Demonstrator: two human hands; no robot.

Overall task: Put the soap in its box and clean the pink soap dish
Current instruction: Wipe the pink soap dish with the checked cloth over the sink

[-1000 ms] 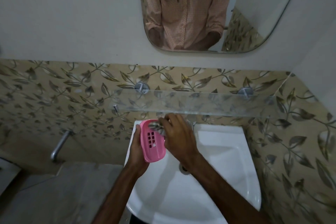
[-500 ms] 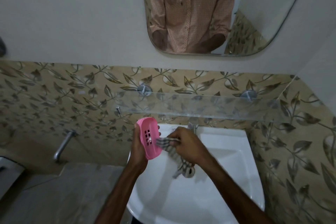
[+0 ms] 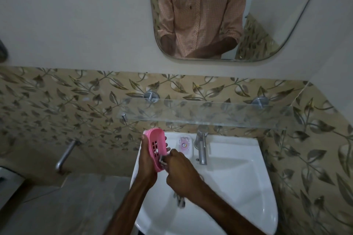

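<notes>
While left hand (image 3: pixel 146 160) grips pink soap dish (image 3: pixel 155 149) upright over sink (image 3: pixel 238 187) at lower centre, right hand (image 3: pixel 181 172) pinches checked cloth (image 3: pixel 163 160) against its lower end; soap box (image 3: pixel 185 143) sits beside tap (image 3: pixel 201 147)

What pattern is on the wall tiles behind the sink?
Beige tiles with grey-brown leaves on vines, in the head view.

We look from head height, forward and down, close over the sink (image 3: pixel 238 187), facing the mirror (image 3: pixel 267 25).
</notes>
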